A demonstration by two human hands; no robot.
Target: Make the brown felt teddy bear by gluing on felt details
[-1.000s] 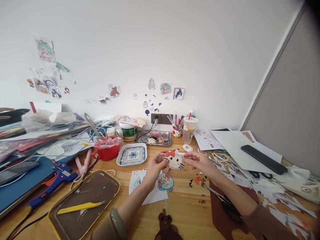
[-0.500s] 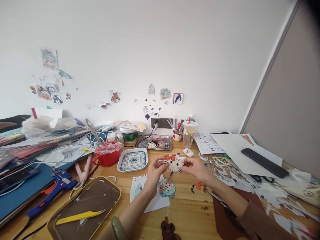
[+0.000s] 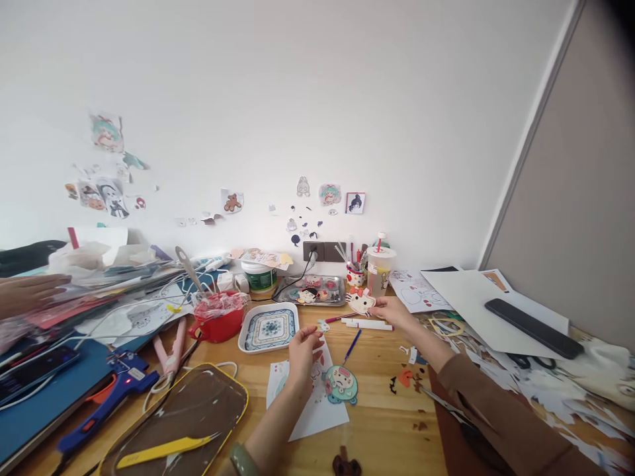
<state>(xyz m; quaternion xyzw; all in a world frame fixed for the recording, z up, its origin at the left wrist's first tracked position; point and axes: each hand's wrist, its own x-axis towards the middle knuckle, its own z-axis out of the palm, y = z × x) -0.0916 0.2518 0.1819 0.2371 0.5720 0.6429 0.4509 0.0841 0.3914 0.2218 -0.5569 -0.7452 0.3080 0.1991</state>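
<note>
My right hand (image 3: 391, 313) pinches the edge of a white cat-face cutout (image 3: 360, 303) with a red bow and black whiskers, held up in front of the metal tray. My left hand (image 3: 302, 357) is over the desk with fingers loosely curled and slightly apart, and I see nothing held in it. Just past its fingertips is a small pale piece (image 3: 323, 325). Under and beside that hand are a white printed sheet (image 3: 317, 420) and a turquoise-haired character cutout (image 3: 340, 385). A blue pen (image 3: 352, 346) and white markers (image 3: 370, 324) lie between the hands.
A patterned square tray (image 3: 244, 342), red bowl (image 3: 218, 325), blue glue gun (image 3: 112, 400) and yellow tweezers (image 3: 166, 451) stand left. A lidded drink cup (image 3: 380, 272) is behind. Scissors (image 3: 449, 404) and paper scraps lie right. Another person's hand (image 3: 34, 294) reaches in at far left.
My left hand has let go of the cat-face cutout and sits lower left of it. My right hand has carried the cutout up toward the metal tray. Another person's hand has come further in.
</note>
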